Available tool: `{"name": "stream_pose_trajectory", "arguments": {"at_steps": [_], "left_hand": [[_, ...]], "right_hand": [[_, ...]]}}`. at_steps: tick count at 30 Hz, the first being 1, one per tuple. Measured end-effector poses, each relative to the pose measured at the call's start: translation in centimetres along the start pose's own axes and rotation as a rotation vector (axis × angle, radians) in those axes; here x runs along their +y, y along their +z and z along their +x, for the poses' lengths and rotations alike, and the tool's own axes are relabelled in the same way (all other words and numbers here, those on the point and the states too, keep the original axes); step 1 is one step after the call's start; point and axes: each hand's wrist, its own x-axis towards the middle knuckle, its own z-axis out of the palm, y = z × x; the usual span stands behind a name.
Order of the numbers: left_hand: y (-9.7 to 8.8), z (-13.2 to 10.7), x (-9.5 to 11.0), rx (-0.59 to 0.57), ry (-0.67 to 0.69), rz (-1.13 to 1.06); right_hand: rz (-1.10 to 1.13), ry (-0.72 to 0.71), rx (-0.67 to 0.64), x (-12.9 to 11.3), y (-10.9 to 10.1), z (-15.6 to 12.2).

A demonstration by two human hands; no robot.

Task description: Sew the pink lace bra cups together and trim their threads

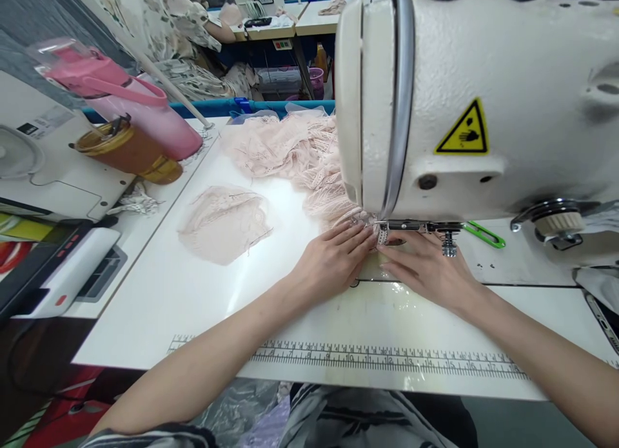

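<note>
A white sewing machine [483,93] fills the upper right, its presser foot [384,232] down near the needle plate. My left hand [333,258] lies flat with fingers stretched out, pressing pale pink lace [329,196] toward the foot. My right hand [428,271] rests flat just right of it, fingers extended toward the foot, touching the lace edge there. A pile of the same pink lace [285,148] trails back behind the machine. A separate pink lace piece [225,222] lies to the left on the white table [193,306].
A pink bottle [130,103] and a cup of brown drink [126,151] stand at the left. A white device [62,274] sits at the left edge. Green snips [483,234] lie under the machine arm. A ruler strip [387,358] runs along the front edge. Another person sits behind.
</note>
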Motion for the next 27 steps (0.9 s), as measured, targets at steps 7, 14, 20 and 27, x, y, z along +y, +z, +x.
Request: {"name": "stream_pose_trajectory", "arguments": {"at_steps": [7, 14, 20, 27], "left_hand": [[0.11, 0.08, 0.39, 0.011, -0.017, 0.032], [0.07, 0.07, 0.68, -0.003, -0.025, 0.052], [0.12, 0.07, 0.76, -0.006, -0.029, 0.057], [0.27, 0.12, 0.97, 0.014, -0.015, 0.088]], "right_hand": [[-0.109, 0.034, 0.007, -0.26, -0.13, 0.14], [-0.167, 0.030, 0.038, -0.22, -0.04, 0.10], [-0.127, -0.002, 0.035, -0.28, 0.07, 0.07], [-0.146, -0.037, 0.061, -0.37, -0.04, 0.34]]}}
